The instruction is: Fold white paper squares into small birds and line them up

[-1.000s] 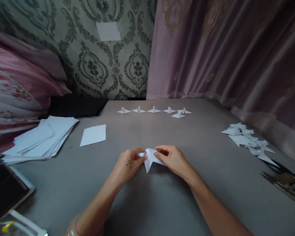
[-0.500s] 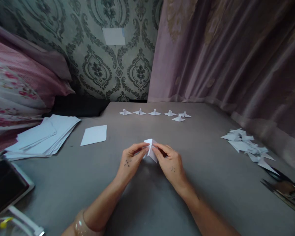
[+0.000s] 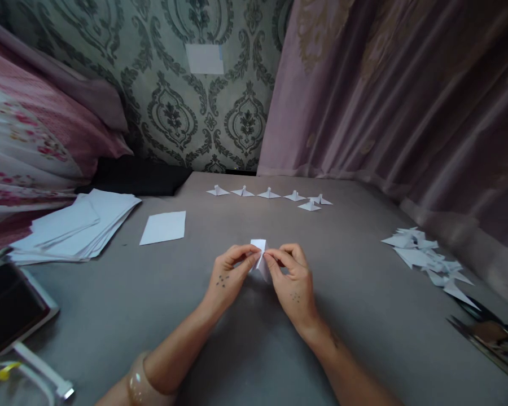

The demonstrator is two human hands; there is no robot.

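Note:
A small piece of folded white paper [image 3: 259, 245] is held between my two hands, above the middle of the grey table. My left hand [image 3: 232, 272] pinches its left side between thumb and fingertips. From the right, my right hand [image 3: 293, 279] grips it the same way, thumb and forefinger closed near the centre crease. The fingers hide part of the paper, and its lower flaps hang between the hands. Behind it, toward the far edge, several folded paper birds [image 3: 268, 193] stand in a row.
A square paper sheet [image 3: 163, 228] lies left of my hands, near a stack of white paper [image 3: 78, 228]. A dark-screened device [image 3: 11, 310] and a white cable [image 3: 42, 369] are at the lower left. Folded paper pieces [image 3: 425, 256] lie heaped at right, near scissors [image 3: 469, 332].
The fingertips have drawn closer together on the folded paper, and it looks narrower. My view has shifted slightly. The other papers stay where they were.

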